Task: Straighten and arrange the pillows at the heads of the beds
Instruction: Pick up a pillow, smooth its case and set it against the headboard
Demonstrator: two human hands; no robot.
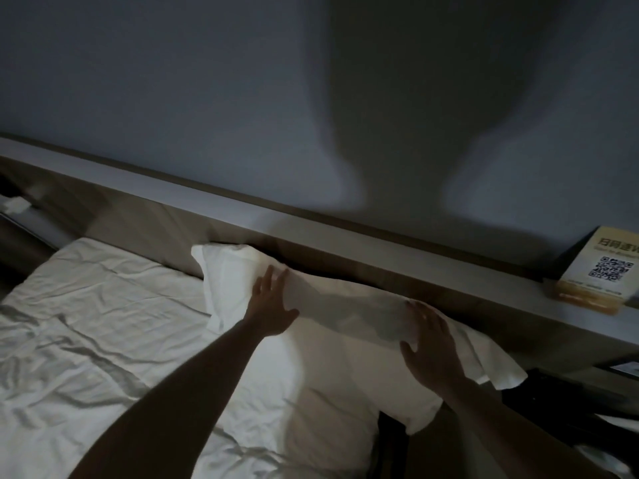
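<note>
- The white pillow (311,299) stands on its long edge at the head of the bed, leaning against the wooden headboard (145,219); its top edge sags in the middle and its right-hand corner flops loose past the mattress edge.
- Your left hand (271,305) lies flat on the pillow's left half, fingers spread, pressing and not gripping.
- Your right hand (428,344) lies the same way on the right half, palm down and fingers splayed, holding nothing.
- Judging from this, you are in the middle of patting this pillow upright and smoothing it, so the step is under way and not finished.
- The next move likely calls for tucking in that drooping right corner and evening out the top edge so the pillow sits square to the headboard.
- A second white pillow or a fold of bedding seems to lie flat below your hands; in this dim light you cannot tell which.
- The white duvet (86,340) to the left is heavily creased.
- On the headboard ledge (345,236), well to the right, stands a QR-code card (605,267), apart from the pillow.
- Beyond the right mattress edge sit dark objects, too dim to name.
</note>
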